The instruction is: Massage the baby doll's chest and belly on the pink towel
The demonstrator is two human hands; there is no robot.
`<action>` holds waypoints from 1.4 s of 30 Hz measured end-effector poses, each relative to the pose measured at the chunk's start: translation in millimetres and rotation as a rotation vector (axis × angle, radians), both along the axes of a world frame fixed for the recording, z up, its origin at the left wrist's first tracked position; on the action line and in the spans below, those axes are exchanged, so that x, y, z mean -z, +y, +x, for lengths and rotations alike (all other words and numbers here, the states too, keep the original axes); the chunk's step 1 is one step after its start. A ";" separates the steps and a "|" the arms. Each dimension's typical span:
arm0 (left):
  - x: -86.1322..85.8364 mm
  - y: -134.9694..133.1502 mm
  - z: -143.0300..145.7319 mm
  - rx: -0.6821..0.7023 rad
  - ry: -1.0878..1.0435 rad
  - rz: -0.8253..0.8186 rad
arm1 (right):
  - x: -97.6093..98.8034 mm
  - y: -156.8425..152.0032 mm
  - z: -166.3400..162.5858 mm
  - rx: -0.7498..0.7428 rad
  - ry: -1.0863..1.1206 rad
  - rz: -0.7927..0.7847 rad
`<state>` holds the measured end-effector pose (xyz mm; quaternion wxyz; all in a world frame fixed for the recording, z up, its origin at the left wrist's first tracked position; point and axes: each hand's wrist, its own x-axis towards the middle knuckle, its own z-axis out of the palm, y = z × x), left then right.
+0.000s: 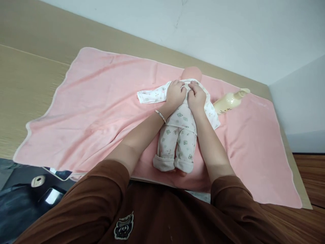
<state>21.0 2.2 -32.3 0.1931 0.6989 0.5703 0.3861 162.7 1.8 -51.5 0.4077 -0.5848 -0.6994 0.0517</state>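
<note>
A baby doll (191, 73) in printed white clothes lies on a pink blanket (101, 88), its head toward the wall. Both hands are on the upper chest of its baby shirt (180, 115). My left hand (176, 93), with a bangle at the wrist, has curled fingers closed on the cloth just below the neck. Close beside it, my right hand (197, 96) pinches the other side of the shirt front. The sleeves spread out to both sides. Cuffed trousers (169, 139) cover the legs, and a bit of the feet shows below the cuffs.
To the right of the doll, a pale yellow bottle (228, 103) lies on its side on the blanket. Behind the wooden-toned table (22, 78) stands a white wall (215, 30). Dark items, including a black bag-like shape (17, 203), are below the table at lower left.
</note>
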 end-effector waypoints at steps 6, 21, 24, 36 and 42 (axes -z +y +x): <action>3.5 -1.7 -4.8 0.048 0.006 0.011 | -0.1 -1.1 2.8 -0.014 -0.040 -0.032; 2.6 3.2 -9.4 0.069 0.001 -0.003 | -19.2 -13.4 18.0 -0.172 -0.290 -0.186; 13.0 8.9 -10.9 0.053 -0.060 0.065 | -37.0 -20.7 7.3 -0.153 -0.410 -0.349; 26.3 18.9 -17.3 0.035 -0.122 0.098 | -54.7 -41.0 -25.5 -0.168 -0.456 -0.401; 28.6 19.9 -16.7 0.044 -0.147 0.121 | -50.5 -39.9 -11.2 -0.042 -0.406 -0.460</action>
